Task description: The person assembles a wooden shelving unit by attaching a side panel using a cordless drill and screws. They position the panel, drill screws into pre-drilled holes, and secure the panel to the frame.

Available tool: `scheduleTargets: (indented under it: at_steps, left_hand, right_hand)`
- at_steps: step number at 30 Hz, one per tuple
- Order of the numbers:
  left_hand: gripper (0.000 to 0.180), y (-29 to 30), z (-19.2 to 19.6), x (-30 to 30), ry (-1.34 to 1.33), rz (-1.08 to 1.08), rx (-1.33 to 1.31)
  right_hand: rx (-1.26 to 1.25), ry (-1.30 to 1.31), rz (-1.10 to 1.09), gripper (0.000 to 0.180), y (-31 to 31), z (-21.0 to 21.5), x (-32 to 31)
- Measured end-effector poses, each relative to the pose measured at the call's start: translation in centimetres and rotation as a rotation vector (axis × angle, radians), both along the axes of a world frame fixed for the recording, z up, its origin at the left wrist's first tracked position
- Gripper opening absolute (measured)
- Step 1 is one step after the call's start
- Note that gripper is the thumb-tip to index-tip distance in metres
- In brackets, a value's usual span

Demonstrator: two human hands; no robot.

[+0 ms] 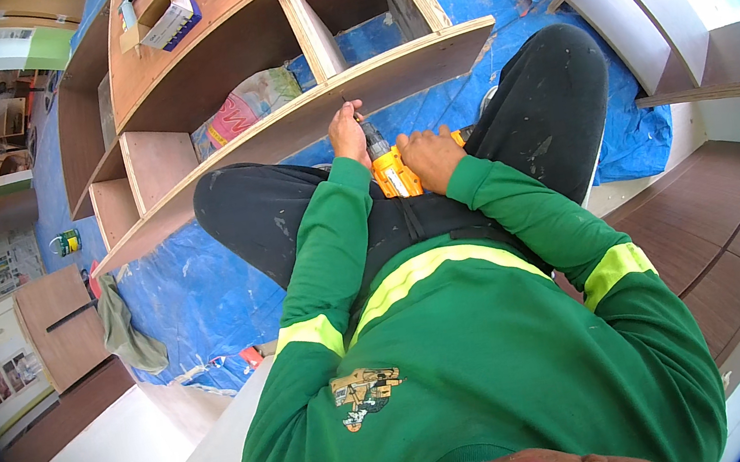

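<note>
My right hand [431, 157] is wrapped round a yellow and black cordless drill [394, 172] in front of my lap. The drill's chuck points away from me toward a long brown plywood panel [423, 63], part of a cabinet frame. My left hand [348, 135] is beside the chuck, close to the panel, with its fingers drawn together near the drill's tip. Whatever lies between those fingers is too small to make out. Behind the panel, the cabinet has open compartments split by upright plywood dividers [312, 35].
An opened small box [171, 23] lies on the cabinet's upper board. A printed bag [252, 102] sits inside one compartment. Blue tarp [201, 295] covers the floor, with a grey-green cloth [128, 326] and a small can [66, 243] at left. Brown panels [694, 207] are at right.
</note>
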State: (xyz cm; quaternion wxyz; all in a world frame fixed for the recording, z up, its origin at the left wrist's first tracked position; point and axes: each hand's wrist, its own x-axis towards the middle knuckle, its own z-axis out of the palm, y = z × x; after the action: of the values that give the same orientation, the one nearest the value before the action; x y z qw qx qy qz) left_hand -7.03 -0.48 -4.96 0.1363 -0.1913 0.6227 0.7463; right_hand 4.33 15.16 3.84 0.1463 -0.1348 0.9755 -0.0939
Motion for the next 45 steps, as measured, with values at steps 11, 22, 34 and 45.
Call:
scheduleTargets:
  at_steps: [11, 22, 34, 45]
  left_hand:
    - [0.029, 0.4, 0.9, -0.4, 0.042, -0.039, -0.009]
    - [0.031, 0.0, 0.5, -0.7, 0.046, -0.033, 0.009]
    - [0.031, 0.1, 1.3, -0.8, 0.043, -0.047, 0.024]
    - [0.029, 0.1, 1.3, -1.2, 0.078, -0.067, 0.021]
  right_hand:
    - [-0.031, 0.009, -0.026, 0.031, 0.1, 0.1, -0.1]
    - [-0.037, 0.043, -0.020, 0.023, -0.1, 0.1, 0.0]
    - [-0.062, 0.002, -0.048, 0.026, -0.2, 0.1, -0.2]
    - [-0.076, 0.038, -0.042, 0.019, -0.2, -0.1, -0.2]
